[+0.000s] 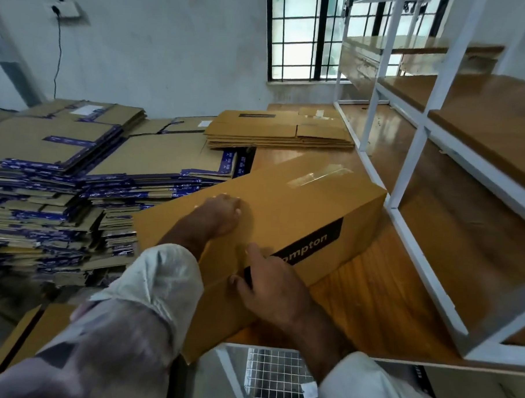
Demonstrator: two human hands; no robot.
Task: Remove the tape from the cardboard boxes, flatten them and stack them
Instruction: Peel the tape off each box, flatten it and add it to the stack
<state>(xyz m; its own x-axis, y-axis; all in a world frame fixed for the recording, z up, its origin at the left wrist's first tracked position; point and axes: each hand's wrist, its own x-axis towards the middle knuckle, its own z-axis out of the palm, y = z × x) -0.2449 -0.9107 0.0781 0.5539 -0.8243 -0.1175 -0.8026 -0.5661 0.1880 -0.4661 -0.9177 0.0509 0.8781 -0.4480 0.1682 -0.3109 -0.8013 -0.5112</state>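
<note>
A long brown cardboard box [300, 206] with a black printed label lies tilted across the wooden table, still in box form. Clear tape [319, 175] shines on its top face near the far end. My left hand [221, 213] rests knuckles-up on the top face, fingers curled against the cardboard. My right hand [272, 283] lies on the near side of the box over the label, thumb at the lower edge. A low stack of flattened brown boxes [279, 132] sits at the far end of the table.
Tall piles of flattened boxes with blue tape [60, 184] fill the left. A white metal shelf rack [420, 139] with wooden boards stands on the right. Bare wooden tabletop [372, 282] shows beside the box. A wire-mesh basket [280, 380] is below, near me.
</note>
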